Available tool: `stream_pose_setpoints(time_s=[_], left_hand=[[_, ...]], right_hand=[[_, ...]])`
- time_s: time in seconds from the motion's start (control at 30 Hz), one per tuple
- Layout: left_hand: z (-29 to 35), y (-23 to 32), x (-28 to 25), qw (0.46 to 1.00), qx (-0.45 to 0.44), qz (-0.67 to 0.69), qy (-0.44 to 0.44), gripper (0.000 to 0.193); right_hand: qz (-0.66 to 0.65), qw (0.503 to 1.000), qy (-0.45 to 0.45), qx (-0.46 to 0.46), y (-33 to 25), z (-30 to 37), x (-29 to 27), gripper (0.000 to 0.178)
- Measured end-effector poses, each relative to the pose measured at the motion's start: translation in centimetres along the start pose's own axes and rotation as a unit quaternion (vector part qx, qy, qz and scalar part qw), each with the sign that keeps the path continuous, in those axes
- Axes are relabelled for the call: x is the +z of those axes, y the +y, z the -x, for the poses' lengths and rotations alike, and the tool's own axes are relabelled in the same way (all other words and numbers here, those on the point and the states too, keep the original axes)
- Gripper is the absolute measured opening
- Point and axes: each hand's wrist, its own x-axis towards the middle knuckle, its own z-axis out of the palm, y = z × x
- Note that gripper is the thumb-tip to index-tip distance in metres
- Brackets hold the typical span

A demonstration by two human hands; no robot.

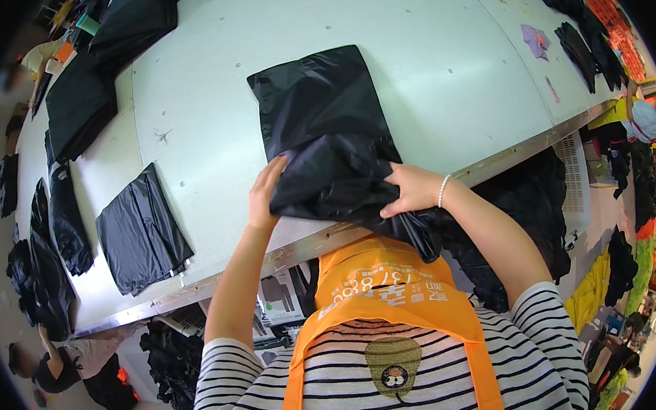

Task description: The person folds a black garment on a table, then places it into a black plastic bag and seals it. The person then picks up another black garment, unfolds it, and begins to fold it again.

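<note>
A shiny piece of black fabric (320, 101) lies in front of me on the pale table, its far part flat and squared. Its near part is bunched and folded over, and a loose end hangs past the table edge against my apron. My left hand (266, 188) holds the left side of the bunched part, fingertips on top. On the right side, my right hand (413, 189) grips the fabric between thumb and fingers; some of those fingers are hidden by the folds. A flat, folded black piece (143, 231) lies on the table to the left.
Stacks of folded black pieces (81, 105) stand on the table's far left. A small lilac cloth (536, 40) and a pink-handled tool (552, 90) lie at the right. Dark fabric (526, 220) is heaped below the table edge. A co-worker (55, 365) is at the lower left.
</note>
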Motion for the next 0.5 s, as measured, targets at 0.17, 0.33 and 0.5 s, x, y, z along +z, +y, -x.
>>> stream_pose_setpoints(time_s=[0.17, 0.33, 0.5], left_hand=[[0.7, -4.6, 2.7, 0.968, -0.239, 0.002, 0.076, 0.041], [-2.1, 0.1, 0.4, 0.958, -0.268, 0.078, 0.06, 0.03], [-3.8, 5.1, -2.7, 0.937, -0.308, 0.132, 0.104, 0.033]], right_hand=[[-0.002, 0.999, 0.034, -0.001, -2.7, -1.0, -1.0, 0.047], [0.019, 0.992, 0.126, 0.022, -1.5, -1.4, -0.6, 0.043], [0.162, 0.976, 0.109, 0.097, -2.5, -1.2, -1.8, 0.042]])
